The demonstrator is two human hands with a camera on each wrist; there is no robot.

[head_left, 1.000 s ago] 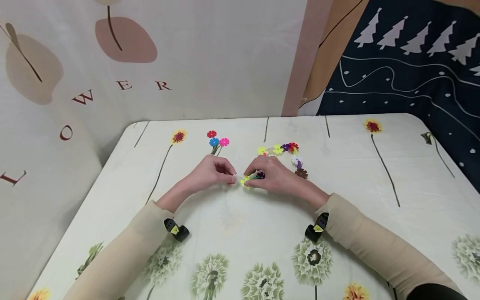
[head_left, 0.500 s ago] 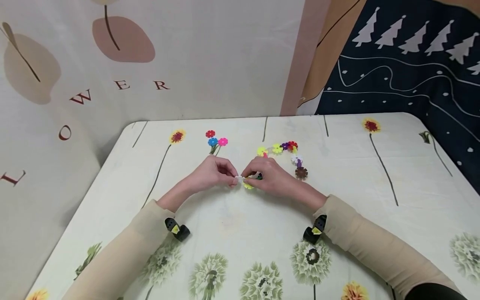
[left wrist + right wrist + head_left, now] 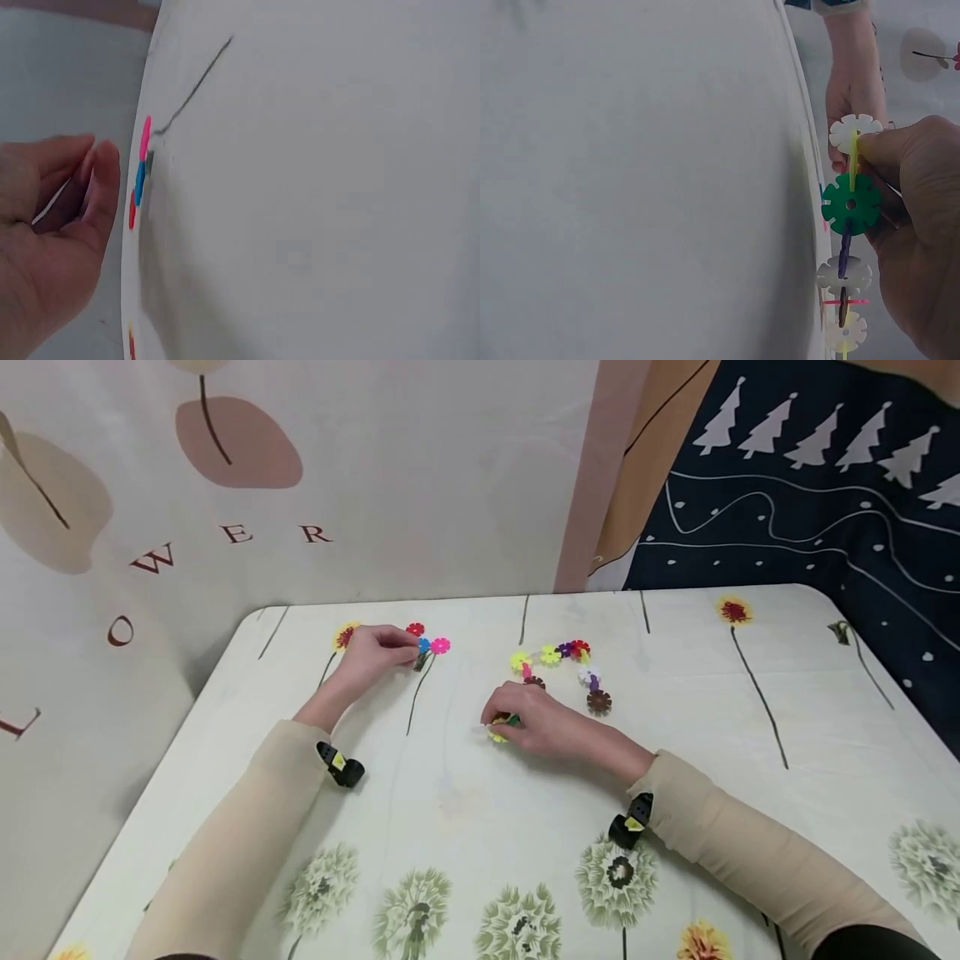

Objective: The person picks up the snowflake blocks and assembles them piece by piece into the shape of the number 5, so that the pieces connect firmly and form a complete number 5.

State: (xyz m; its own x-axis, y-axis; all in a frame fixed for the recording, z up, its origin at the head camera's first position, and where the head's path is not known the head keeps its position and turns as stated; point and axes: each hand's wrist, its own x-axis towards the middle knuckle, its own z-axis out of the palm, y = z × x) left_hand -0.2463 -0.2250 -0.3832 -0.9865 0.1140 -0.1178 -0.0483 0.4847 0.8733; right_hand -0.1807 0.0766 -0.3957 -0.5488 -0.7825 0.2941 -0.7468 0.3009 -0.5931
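My left hand [image 3: 369, 653] reaches over three loose notched snowflake discs at the back of the table: a red disc [image 3: 415, 629], a blue disc [image 3: 424, 645] and a pink disc [image 3: 440, 646]. In the left wrist view its thumb and fingers are loosely bent beside these discs, with nothing between them. My right hand [image 3: 547, 720] pinches the near end of a chain of interlocked snowflake discs. A white disc [image 3: 844, 135] ends the chain at the thumb; a yellow disc [image 3: 853, 169] and a green disc [image 3: 862, 199] follow. The chain curves behind the hand to a brown disc [image 3: 599, 702].
A white tablecloth [image 3: 450, 810] printed with flowers and thin stems covers the table. Behind it hang a pale cloth [image 3: 420, 485] with letters and a dark cloth [image 3: 787, 518] with trees. A black camera [image 3: 341, 766] sits on the left wrist.
My left hand has left the chain's white end disc and moved back and left to the loose discs. My right hand stays at nearly the same place, still pinching the chain.
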